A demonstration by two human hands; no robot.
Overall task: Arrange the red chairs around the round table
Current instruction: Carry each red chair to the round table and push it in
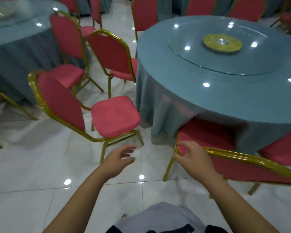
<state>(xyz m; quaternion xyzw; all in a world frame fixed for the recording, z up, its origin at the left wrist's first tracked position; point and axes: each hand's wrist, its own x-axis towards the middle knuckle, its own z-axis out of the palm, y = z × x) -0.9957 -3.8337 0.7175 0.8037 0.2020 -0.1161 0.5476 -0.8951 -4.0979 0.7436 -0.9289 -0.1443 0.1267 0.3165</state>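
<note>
The round table (166,68) wears a blue cloth and a glass turntable with a yellow centre disc (223,43). A red chair with a gold frame (242,167) is pushed under its near edge. My right hand (191,157) curls its fingers round the top left corner of that chair's backrest. My left hand (120,158) hovers open over the floor and holds nothing. Just beyond it a second red chair (115,116) stands apart from the table, seat toward the cloth. A third red chair (112,53) stands at the table's left side.
Another blue-clothed round table (18,41) stands at the left with a red chair (66,39) beside it. More red chairs ring the far side of the table (144,12) and its right edge (286,148). White glossy tiles (40,174) lie open in front of me.
</note>
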